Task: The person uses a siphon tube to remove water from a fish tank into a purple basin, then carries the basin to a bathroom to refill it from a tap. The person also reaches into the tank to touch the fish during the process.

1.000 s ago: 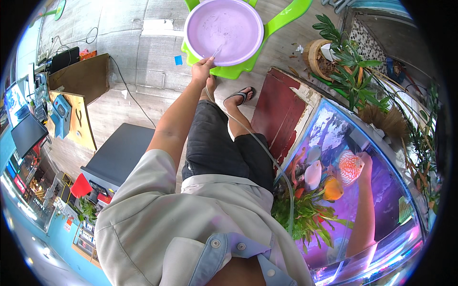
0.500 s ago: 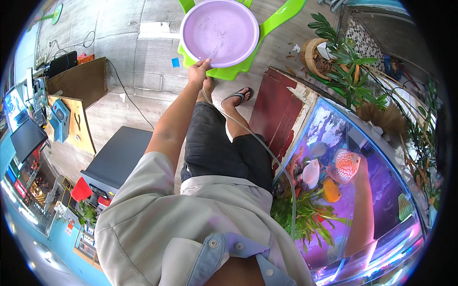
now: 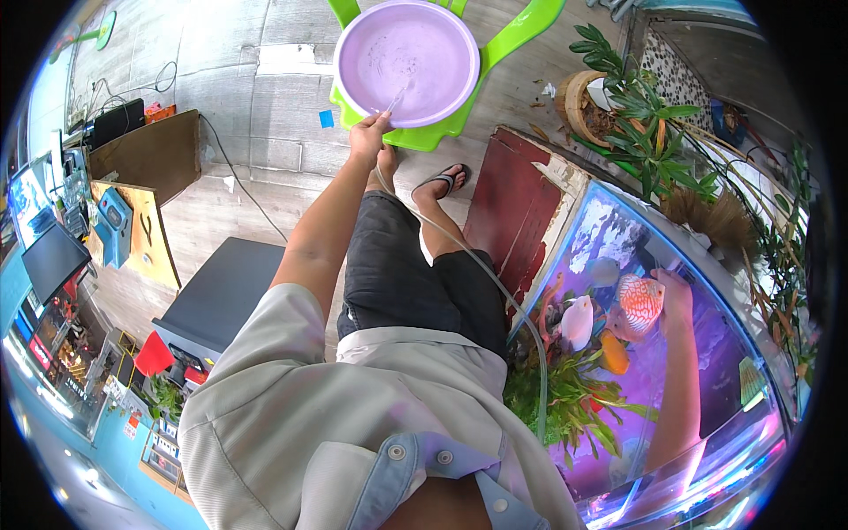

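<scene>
My left hand is closed around the end of a clear hose, its tip over the lilac basin. A little water and dark specks lie in the basin, which rests on a green plastic chair. Across my lap the hose runs to the fish tank on the right. Inside the tank, my right hand has its fingers curled beside a red-and-white patterned fish; whatever it grips is unclear. A white fish and an orange fish swim nearby.
Green water plants fill the tank's near left part. Beside the tank stands a worn red cabinet. A potted plant is at the far right. To my left are a dark box-like cabinet and a loose cable.
My right hand has come into clearer view beside the patterned fish, its fingers now showing. My left hand still holds the hose at the basin.
</scene>
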The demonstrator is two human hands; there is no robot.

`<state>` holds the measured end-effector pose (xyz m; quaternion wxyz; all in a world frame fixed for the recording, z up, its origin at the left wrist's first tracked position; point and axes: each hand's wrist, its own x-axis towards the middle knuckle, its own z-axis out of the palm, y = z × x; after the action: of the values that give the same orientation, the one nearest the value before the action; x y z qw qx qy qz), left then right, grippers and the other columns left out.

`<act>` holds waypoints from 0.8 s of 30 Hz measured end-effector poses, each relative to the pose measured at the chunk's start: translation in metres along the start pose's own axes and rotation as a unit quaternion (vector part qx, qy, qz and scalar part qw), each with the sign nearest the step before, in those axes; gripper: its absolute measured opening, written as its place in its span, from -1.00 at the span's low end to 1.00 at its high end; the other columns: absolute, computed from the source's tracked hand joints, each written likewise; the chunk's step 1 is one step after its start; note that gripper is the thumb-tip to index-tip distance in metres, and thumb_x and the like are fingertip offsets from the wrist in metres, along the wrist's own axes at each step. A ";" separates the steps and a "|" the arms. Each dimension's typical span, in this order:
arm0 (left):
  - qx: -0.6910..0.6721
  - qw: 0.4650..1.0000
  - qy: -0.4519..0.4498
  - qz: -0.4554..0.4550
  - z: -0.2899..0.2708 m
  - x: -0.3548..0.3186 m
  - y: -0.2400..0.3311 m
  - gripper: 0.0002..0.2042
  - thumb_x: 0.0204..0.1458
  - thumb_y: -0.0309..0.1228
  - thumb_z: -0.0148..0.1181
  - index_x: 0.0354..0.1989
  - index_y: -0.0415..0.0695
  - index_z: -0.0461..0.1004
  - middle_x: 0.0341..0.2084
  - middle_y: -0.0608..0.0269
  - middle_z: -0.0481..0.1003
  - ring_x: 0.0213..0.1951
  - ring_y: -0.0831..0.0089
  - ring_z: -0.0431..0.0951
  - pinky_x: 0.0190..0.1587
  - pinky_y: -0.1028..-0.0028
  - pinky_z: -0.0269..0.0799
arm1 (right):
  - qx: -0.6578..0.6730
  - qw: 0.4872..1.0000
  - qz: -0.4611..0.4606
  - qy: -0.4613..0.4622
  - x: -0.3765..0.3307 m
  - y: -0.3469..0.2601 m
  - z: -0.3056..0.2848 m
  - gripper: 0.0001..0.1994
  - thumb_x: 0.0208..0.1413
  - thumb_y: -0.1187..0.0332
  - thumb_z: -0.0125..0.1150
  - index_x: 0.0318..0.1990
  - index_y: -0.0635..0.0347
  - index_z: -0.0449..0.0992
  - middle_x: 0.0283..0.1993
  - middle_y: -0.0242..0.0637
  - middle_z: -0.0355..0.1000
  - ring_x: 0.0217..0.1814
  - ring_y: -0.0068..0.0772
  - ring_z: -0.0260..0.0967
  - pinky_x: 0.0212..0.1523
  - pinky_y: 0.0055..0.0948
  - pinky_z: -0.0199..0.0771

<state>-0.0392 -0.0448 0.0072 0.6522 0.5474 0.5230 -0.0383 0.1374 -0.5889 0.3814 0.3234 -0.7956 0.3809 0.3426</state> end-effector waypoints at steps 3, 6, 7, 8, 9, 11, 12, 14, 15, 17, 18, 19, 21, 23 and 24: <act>-0.005 1.000 -0.006 -0.009 0.001 0.000 0.002 -0.66 0.15 -0.25 0.29 -0.04 -0.25 0.60 -0.28 0.18 0.64 -0.32 0.51 0.62 -0.56 0.58 0.29 | -0.055 0.997 -0.061 -0.001 0.004 0.009 -0.002 -0.80 0.24 0.37 0.11 -0.11 0.32 0.50 -0.29 -0.26 0.48 -0.27 -0.42 0.48 -0.22 -0.43 0.50; -0.016 1.000 -0.009 -0.002 -0.001 -0.001 0.002 -0.66 0.15 -0.25 0.29 -0.03 -0.25 0.59 -0.29 0.18 0.64 -0.32 0.50 0.62 -0.57 0.59 0.27 | -0.075 0.994 -0.081 -0.025 -0.006 0.006 0.007 -0.81 0.24 0.35 0.13 -0.13 0.31 0.49 -0.31 -0.31 0.47 -0.26 -0.50 0.44 -0.22 -0.47 0.48; -0.023 1.000 -0.013 0.002 0.000 -0.001 0.002 -0.66 0.15 -0.25 0.29 -0.03 -0.25 0.59 -0.30 0.18 0.64 -0.31 0.50 0.63 -0.58 0.59 0.26 | -0.087 0.990 -0.106 -0.027 -0.010 0.006 0.009 -0.80 0.22 0.33 0.14 -0.15 0.30 0.51 -0.31 -0.33 0.46 -0.28 -0.53 0.42 -0.24 -0.48 0.44; -0.031 0.999 -0.009 0.001 0.002 -0.001 0.002 -0.64 0.15 -0.25 0.29 0.00 -0.25 0.57 -0.30 0.17 0.64 -0.29 0.50 0.64 -0.59 0.60 0.25 | -0.100 0.986 -0.129 -0.028 -0.012 0.006 0.012 -0.79 0.20 0.31 0.16 -0.17 0.30 0.52 -0.31 -0.36 0.45 -0.30 -0.55 0.39 -0.26 -0.49 0.41; -0.029 0.999 -0.013 -0.005 0.003 -0.002 0.002 -0.63 0.16 -0.25 0.29 0.02 -0.26 0.56 -0.27 0.14 0.64 -0.25 0.48 0.65 -0.59 0.60 0.26 | -0.114 0.981 -0.151 -0.029 -0.013 0.008 0.012 -0.78 0.19 0.29 0.18 -0.19 0.29 0.53 -0.31 -0.39 0.45 -0.32 -0.57 0.36 -0.28 -0.50 0.37; -0.032 0.999 -0.023 0.002 0.000 0.001 0.001 -0.63 0.16 -0.24 0.28 0.02 -0.27 0.55 -0.24 0.13 0.64 -0.22 0.46 0.66 -0.58 0.60 0.29 | -0.104 0.978 -0.170 -0.058 -0.006 0.018 0.014 -0.82 0.16 0.37 0.20 -0.17 0.27 0.49 -0.28 -0.39 0.47 -0.28 -0.58 0.39 -0.22 -0.52 0.43; -0.017 1.000 -0.023 -0.001 0.000 0.003 0.000 -0.63 0.17 -0.25 0.27 0.02 -0.28 0.55 -0.24 0.14 0.64 -0.21 0.45 0.66 -0.58 0.60 0.29 | -0.099 0.976 -0.180 -0.072 -0.005 0.021 0.013 -0.84 0.14 0.41 0.21 -0.16 0.26 0.47 -0.27 -0.38 0.48 -0.26 -0.59 0.41 -0.19 -0.53 0.47; -0.042 0.999 -0.008 0.013 -0.001 -0.002 0.003 -0.64 0.14 -0.29 0.30 -0.01 -0.32 0.57 -0.33 0.14 0.64 -0.38 0.49 0.61 -0.52 0.54 0.43 | -0.183 0.950 -0.240 -0.075 -0.018 0.015 0.025 -0.82 0.09 0.44 0.24 -0.16 0.25 0.47 -0.26 -0.41 0.48 -0.25 -0.62 0.40 -0.17 -0.54 0.47; -0.035 0.999 -0.007 0.011 -0.002 -0.003 0.004 -0.64 0.15 -0.28 0.30 -0.01 -0.31 0.57 -0.33 0.15 0.64 -0.39 0.50 0.60 -0.54 0.55 0.40 | -0.223 0.933 -0.270 -0.078 -0.027 0.010 0.035 -0.81 0.07 0.46 0.25 -0.16 0.24 0.47 -0.26 -0.43 0.48 -0.25 -0.63 0.40 -0.16 -0.55 0.47; -0.028 0.999 -0.016 0.003 0.002 0.000 0.002 -0.64 0.15 -0.27 0.29 0.00 -0.29 0.57 -0.33 0.17 0.64 -0.41 0.52 0.59 -0.60 0.55 0.35 | -0.076 0.935 -0.304 -0.166 -0.047 0.002 0.046 -0.78 0.06 0.46 0.25 -0.11 0.24 0.47 -0.28 -0.47 0.44 -0.28 -0.70 0.34 -0.22 -0.60 0.40; -0.031 0.999 -0.014 0.003 0.003 0.000 0.001 -0.65 0.16 -0.27 0.29 0.00 -0.29 0.57 -0.34 0.17 0.64 -0.41 0.50 0.60 -0.60 0.55 0.34 | -0.084 0.928 -0.320 -0.174 -0.051 0.000 0.050 -0.77 0.07 0.46 0.25 -0.11 0.24 0.47 -0.29 -0.48 0.44 -0.28 -0.70 0.33 -0.23 -0.60 0.39; -0.032 0.999 -0.014 0.001 0.003 0.000 0.002 -0.65 0.16 -0.27 0.28 -0.01 -0.29 0.57 -0.34 0.17 0.64 -0.41 0.51 0.60 -0.60 0.55 0.34 | -0.110 0.924 -0.325 -0.166 -0.052 0.001 0.054 -0.77 0.07 0.46 0.25 -0.10 0.24 0.47 -0.29 -0.48 0.43 -0.29 -0.71 0.32 -0.24 -0.60 0.38; -0.033 0.999 -0.014 -0.002 0.002 -0.001 0.004 -0.65 0.16 -0.27 0.28 -0.01 -0.29 0.58 -0.35 0.17 0.64 -0.42 0.51 0.60 -0.60 0.56 0.34 | -0.153 0.922 -0.325 -0.145 -0.050 0.002 0.054 -0.76 0.07 0.45 0.24 -0.09 0.24 0.47 -0.30 -0.49 0.42 -0.30 -0.71 0.31 -0.26 -0.61 0.36; -0.030 0.999 -0.014 0.005 0.002 -0.003 0.007 -0.66 0.16 -0.27 0.28 -0.02 -0.28 0.58 -0.35 0.16 0.64 -0.42 0.51 0.60 -0.60 0.56 0.34 | -0.179 0.919 -0.326 -0.133 -0.046 0.005 0.052 -0.76 0.08 0.45 0.23 -0.08 0.24 0.48 -0.31 -0.50 0.41 -0.31 -0.72 0.29 -0.27 -0.62 0.34; -0.031 0.999 -0.014 0.006 0.002 -0.004 0.007 -0.66 0.16 -0.27 0.28 -0.02 -0.28 0.58 -0.35 0.16 0.65 -0.42 0.51 0.61 -0.60 0.56 0.33 | -0.177 0.919 -0.327 -0.134 -0.047 0.004 0.053 -0.75 0.08 0.45 0.23 -0.07 0.24 0.48 -0.31 -0.50 0.40 -0.32 -0.73 0.28 -0.28 -0.62 0.33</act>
<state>-0.0353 -0.0454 0.0141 0.6766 0.5292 0.5114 -0.0261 0.0955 -0.5316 0.3877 0.3191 -0.8669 -0.0144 0.3826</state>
